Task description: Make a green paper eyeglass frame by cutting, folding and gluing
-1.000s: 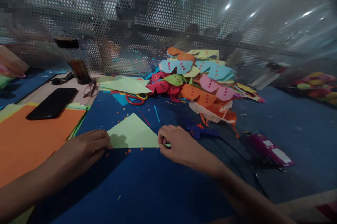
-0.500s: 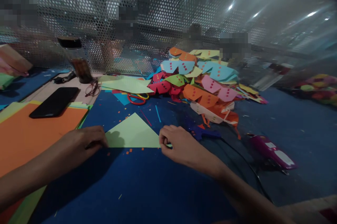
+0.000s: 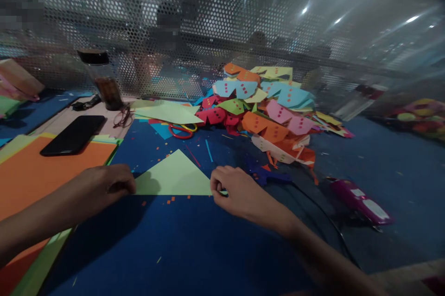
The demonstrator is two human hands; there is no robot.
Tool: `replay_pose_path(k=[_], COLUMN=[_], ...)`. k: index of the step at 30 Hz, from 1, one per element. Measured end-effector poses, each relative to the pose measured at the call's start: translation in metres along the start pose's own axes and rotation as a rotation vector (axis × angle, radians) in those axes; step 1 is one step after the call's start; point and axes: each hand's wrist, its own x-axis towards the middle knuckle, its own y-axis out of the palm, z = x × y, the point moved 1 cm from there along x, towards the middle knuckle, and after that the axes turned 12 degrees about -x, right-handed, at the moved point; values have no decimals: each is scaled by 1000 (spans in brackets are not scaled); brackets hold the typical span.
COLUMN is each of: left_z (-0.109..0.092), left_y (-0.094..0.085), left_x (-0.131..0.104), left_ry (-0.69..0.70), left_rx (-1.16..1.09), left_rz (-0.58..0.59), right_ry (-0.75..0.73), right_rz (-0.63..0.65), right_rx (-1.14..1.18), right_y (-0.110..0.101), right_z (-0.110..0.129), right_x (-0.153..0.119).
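A pale green sheet of paper [image 3: 177, 175], folded into a triangle, lies on the blue table with its point away from me and its long edge towards me. My left hand [image 3: 107, 184] is closed, its curled fingertips on the triangle's left corner. At the right corner, my right hand [image 3: 239, 194] has its fingers bent inward and pinched on the paper; a small tip shows beneath them. Tiny orange paper squares [image 3: 173, 199] lie along the near edge. Beyond the triangle are scissors [image 3: 181, 136] with red and yellow handles, partly under green sheets [image 3: 167, 111].
Colourful cut-paper shapes [image 3: 264, 124] are heaped at back right. A blue tool [image 3: 269, 175] with a black cord and a purple object [image 3: 361, 201] lie to the right. At left, a phone [image 3: 74, 135] rests on orange sheets [image 3: 86, 157], near a bottle [image 3: 106, 82].
My left hand has slid a little to the left along the triangle's long edge, uncovering more of the left corner. My right hand has stayed in place.
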Motion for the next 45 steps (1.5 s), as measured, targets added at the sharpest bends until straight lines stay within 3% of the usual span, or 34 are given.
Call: replay_pose_path(k=[8,16,30,35,45], left_z=[-4,-11,-10,-8,-11], left_y=[-10,-22,-20,-18,-24], left_x=[-3,-3,-2,-2,-3], left_ry=[-49,-122,-123,-108,-83], left_rx=[-20,-9,-19,-44,-30], left_rz=[5,153,164,87,128], right_ry=[2,4,33,23,35], right_rz=[4,20,76,79,107], right_rx=[-2,13,-33,-60,-70], right_y=[-1,-2,-10,-9,-12], right_z=[1,0,-6,-11,-12], right_x=[-1,-1,-6,-7,-8])
